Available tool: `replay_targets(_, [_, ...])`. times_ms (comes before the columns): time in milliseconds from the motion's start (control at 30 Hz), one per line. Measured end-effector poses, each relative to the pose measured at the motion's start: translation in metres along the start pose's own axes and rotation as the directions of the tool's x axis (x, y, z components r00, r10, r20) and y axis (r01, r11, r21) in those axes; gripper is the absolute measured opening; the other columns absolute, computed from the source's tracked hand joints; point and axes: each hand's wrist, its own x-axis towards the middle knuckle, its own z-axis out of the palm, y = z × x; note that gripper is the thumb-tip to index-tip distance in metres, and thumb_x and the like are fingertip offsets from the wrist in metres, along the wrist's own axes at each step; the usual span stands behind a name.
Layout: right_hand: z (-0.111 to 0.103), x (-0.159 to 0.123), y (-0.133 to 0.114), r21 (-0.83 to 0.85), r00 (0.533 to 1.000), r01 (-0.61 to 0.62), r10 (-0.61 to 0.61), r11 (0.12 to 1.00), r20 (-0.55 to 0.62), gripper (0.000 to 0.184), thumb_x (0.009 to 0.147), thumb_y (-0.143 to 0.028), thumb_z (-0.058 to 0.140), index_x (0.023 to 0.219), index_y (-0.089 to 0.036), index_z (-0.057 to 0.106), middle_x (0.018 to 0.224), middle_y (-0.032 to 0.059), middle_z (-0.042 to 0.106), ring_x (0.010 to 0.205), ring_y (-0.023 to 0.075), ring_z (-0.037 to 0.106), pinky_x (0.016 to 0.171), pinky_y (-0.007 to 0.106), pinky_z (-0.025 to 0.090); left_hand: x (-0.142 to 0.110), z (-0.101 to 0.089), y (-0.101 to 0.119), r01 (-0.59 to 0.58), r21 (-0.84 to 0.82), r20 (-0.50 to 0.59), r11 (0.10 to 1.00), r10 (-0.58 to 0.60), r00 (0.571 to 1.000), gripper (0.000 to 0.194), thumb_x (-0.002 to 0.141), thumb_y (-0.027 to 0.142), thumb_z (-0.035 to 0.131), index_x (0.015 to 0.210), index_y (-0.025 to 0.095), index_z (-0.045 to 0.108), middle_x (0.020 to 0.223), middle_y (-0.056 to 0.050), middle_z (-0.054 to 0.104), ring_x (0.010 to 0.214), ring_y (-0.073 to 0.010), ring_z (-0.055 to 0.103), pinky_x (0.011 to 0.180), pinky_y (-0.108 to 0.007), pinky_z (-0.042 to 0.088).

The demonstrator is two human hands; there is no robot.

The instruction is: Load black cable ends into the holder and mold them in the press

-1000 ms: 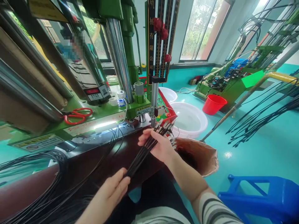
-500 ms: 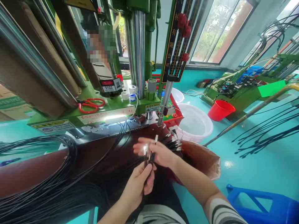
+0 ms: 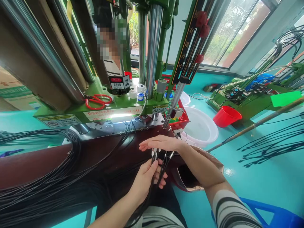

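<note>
My left hand [image 3: 148, 177] is wrapped around several black cables [image 3: 162, 171], low in front of the table's edge. Their silvery metal plugs [image 3: 155, 152] point upward out of the grip. Flat and stretched out, my right hand [image 3: 163, 143] lies palm down over the plug tips and seems to touch them. It grips nothing, and its palm is hidden. Two more plug ends lean out to the right of the bundle, under my right wrist. More thin cables [image 3: 125, 133] run out from the green press [image 3: 104, 110] across the dark red table [image 3: 95, 158].
A thick coil of black cables [image 3: 71, 148] covers the table's left side. Red-handled scissors [image 3: 98, 101] lie on the press ledge. To the right are a white tub [image 3: 199, 126], a red bucket [image 3: 227, 116], a brown paper-lined container [image 3: 213, 158] and a blue stool [image 3: 273, 212].
My right hand has moved from beside the plugs to flat across their tips. My left hand keeps its hold on the cables. The view has shifted slightly left.
</note>
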Motion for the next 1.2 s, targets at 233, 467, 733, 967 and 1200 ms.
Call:
replay_targets(233, [0.000, -0.010, 0.004, -0.124, 0.760, -0.028, -0.059, 0.992, -0.647, 0.030, 0.084, -0.037, 0.046, 0.087, -0.013, 0.063, 0.060, -0.0001, 0.062, 0.045, 0.0088, 0.054, 0.045, 0.021, 0.044, 0.011, -0.005, 0.017, -0.116, 0.032, -0.040, 0.993, 0.117, 0.992, 0.027, 0.079, 0.038, 0.053, 0.086, 0.012, 0.054, 0.060, 0.001, 0.055, 0.047, -0.0055, 0.043, 0.045, -0.020, 0.033])
replay_targets(467, [-0.013, -0.036, -0.012, -0.490, 0.785, -0.021, -0.289, 0.871, -0.548, 0.021, 0.081, -0.017, 0.046, 0.092, -0.017, 0.063, 0.072, 0.0011, 0.061, 0.055, 0.0098, 0.053, 0.056, 0.024, 0.045, 0.027, -0.006, 0.021, 0.001, 0.058, 0.063, 0.998, -0.005, 0.998, 0.026, 0.072, 0.034, 0.062, 0.082, 0.011, 0.057, 0.063, -0.001, 0.054, 0.051, -0.0075, 0.046, 0.044, -0.020, 0.036])
replay_targets(733, [-0.020, -0.042, -0.016, -0.677, 0.829, -0.012, -0.371, 0.736, -0.419, 0.023, 0.085, -0.019, 0.042, 0.098, -0.017, 0.060, 0.091, 0.0072, 0.060, 0.083, 0.0168, 0.056, 0.074, 0.031, 0.044, 0.033, -0.009, 0.013, 0.074, -0.055, -0.014, 0.996, -0.075, 0.997, 0.026, 0.063, 0.030, 0.071, 0.080, 0.012, 0.062, 0.064, 0.001, 0.052, 0.052, -0.0074, 0.046, 0.045, -0.024, 0.046])
replay_targets(967, [-0.020, -0.039, 0.001, -0.470, 0.845, -0.110, -0.166, 0.876, -0.508, 0.015, 0.079, -0.029, 0.054, 0.072, -0.016, 0.058, 0.065, -0.0003, 0.053, 0.059, 0.0113, 0.049, 0.057, 0.025, 0.041, 0.032, -0.007, 0.014, 0.098, -0.021, 0.016, 0.995, -0.097, 0.995, 0.026, 0.065, 0.031, 0.070, 0.079, 0.012, 0.058, 0.063, -0.002, 0.059, 0.052, -0.0098, 0.053, 0.047, -0.024, 0.047])
replay_targets(1200, [-0.007, -0.058, -0.016, -0.514, 0.791, 0.100, -0.381, 0.852, -0.478, 0.015, 0.082, -0.028, 0.054, 0.071, -0.019, 0.060, 0.081, 0.0042, 0.057, 0.079, 0.0166, 0.053, 0.076, 0.033, 0.043, 0.037, -0.010, 0.024, 0.066, -0.132, -0.028, 0.989, -0.070, 0.997, 0.021, 0.072, 0.030, 0.063, 0.084, 0.015, 0.054, 0.061, -0.002, 0.059, 0.052, -0.0100, 0.054, 0.051, -0.023, 0.046])
